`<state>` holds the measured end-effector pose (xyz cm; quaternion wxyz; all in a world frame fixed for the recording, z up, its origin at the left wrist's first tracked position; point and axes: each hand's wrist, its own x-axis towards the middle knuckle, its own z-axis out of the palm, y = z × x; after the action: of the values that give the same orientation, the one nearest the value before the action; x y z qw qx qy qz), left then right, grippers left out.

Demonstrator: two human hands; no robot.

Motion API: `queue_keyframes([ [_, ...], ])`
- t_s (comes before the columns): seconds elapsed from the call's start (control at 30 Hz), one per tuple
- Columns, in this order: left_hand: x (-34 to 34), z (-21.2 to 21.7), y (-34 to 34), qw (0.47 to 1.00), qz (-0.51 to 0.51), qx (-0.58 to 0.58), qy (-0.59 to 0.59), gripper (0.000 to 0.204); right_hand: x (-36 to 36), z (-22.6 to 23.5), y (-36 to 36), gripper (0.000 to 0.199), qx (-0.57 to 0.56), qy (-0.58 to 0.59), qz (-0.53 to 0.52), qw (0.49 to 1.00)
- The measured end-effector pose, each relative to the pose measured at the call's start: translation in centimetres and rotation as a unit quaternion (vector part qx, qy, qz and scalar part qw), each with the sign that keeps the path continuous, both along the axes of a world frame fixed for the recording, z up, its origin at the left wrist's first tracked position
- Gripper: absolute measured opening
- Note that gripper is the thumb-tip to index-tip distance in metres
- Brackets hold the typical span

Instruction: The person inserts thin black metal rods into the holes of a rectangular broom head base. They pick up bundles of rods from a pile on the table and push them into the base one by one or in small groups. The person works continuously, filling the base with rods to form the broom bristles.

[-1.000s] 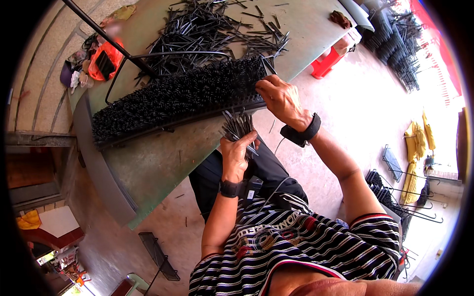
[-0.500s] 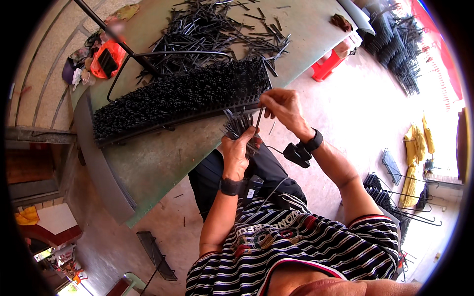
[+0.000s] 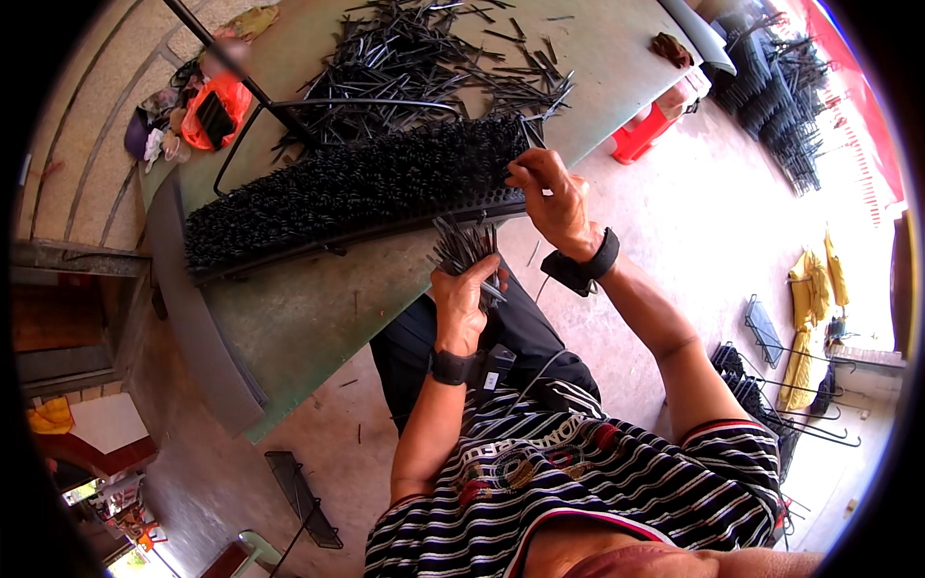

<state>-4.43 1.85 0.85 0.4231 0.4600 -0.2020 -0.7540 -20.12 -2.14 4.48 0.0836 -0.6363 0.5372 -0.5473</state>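
Observation:
My left hand [image 3: 461, 301] is closed around a fanned bunch of thin black strips [image 3: 464, 249], held over my lap beside the table edge. A long black brush [image 3: 356, 188], a perforated base packed with dense bristles, lies slantwise on the table. At its right end my right hand [image 3: 554, 200] is raised, thumb and forefinger pinched together close to the bristles. The strip in that pinch is mostly hidden against the dark brush. Behind the brush spreads a loose heap of black strips [image 3: 385, 72].
The green tabletop [image 3: 299, 328] ends in front of me. A bent metal rod [image 3: 217, 53] rises at the brush's far left. A red bag with a phone [image 3: 214, 118] lies at the left. Beyond the right edge are a red stool [image 3: 636, 135] and stacked black brushes [image 3: 771, 96].
My right hand has moved up and away from the bunch, from drawing out a strip to the brush's right end. My left hand keeps its hold on the bunch.

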Motion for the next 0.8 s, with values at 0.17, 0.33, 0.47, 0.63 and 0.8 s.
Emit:
queue_keyframes([
  [0.17,0.3,0.3,-0.1,1.000,0.016,0.010,0.008,0.016,-0.4,-0.1,-0.9,0.013,-0.005,0.211,0.037,0.977],
  [0.33,0.6,0.4,-0.4,0.999,0.031,0.012,0.030,0.015,-0.4,0.2,-0.4,0.028,0.019,0.285,0.054,0.957],
  [0.47,1.1,0.3,-0.7,0.998,0.030,-0.006,0.062,0.016,-0.7,0.6,2.7,0.038,-0.094,0.304,0.215,0.923],
  [0.63,0.8,1.2,-0.4,0.997,-0.029,-0.037,0.054,0.019,-0.4,0.5,3.8,0.024,0.382,-0.091,0.161,0.905],
  [0.8,0.3,1.0,0.0,0.995,-0.063,-0.012,0.073,0.017,-0.3,-0.7,4.0,0.024,0.424,-0.201,0.168,0.867],
])
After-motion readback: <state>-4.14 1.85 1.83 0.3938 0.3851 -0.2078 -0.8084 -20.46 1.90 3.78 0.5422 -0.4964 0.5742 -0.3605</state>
